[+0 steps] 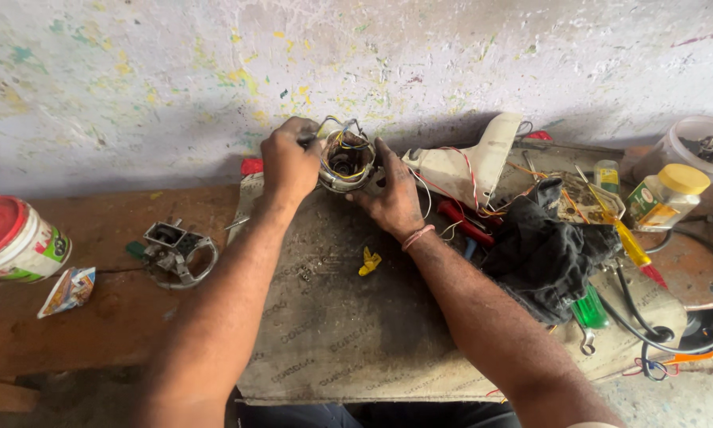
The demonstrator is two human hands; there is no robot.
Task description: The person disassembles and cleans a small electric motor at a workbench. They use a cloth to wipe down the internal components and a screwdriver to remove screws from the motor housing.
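A round metal motor part (347, 161) with coloured wires in and around it stands at the back of a grey cardboard sheet (333, 325). My left hand (288, 164) is closed over its left side, pinching a thin tool or wire near the top. From the right, my right hand (391, 195) grips the part and steadies it. A thread band circles my right wrist.
A metal bracket part (177, 252) and a red-lidded tub (16, 238) lie at left. A white plastic housing (463, 162), red-handled tool (461, 220), black cloth (547, 257), screwdrivers, jars (664, 195) and cables crowd the right. A small yellow piece (368, 261) lies mid-sheet. A painted wall is behind.
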